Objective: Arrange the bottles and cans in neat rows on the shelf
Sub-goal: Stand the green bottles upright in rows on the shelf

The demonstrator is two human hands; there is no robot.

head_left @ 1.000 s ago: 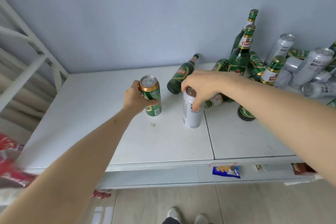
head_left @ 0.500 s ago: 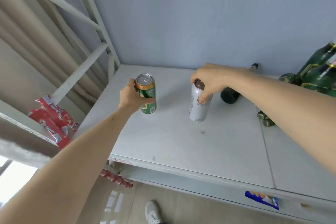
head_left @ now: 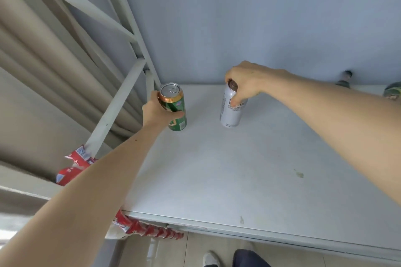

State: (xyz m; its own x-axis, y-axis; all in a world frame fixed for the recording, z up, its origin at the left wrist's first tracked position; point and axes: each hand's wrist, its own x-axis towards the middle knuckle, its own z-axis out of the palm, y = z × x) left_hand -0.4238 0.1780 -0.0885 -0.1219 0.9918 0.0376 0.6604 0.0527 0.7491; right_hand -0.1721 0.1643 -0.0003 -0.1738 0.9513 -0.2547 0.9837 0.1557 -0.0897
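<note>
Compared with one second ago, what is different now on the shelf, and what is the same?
Both cans were carried to the left end of the shelf, away from the pile of bottles, now almost out of view at the right. The left hand holds the green can by its side, the right hand the silver can by its top. Neither grip changed; both cans stayed upright.

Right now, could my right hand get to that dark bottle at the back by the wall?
Probably not yet: the right hand grips the silver can from above. The shelf toward the bottle looks free otherwise.
</note>
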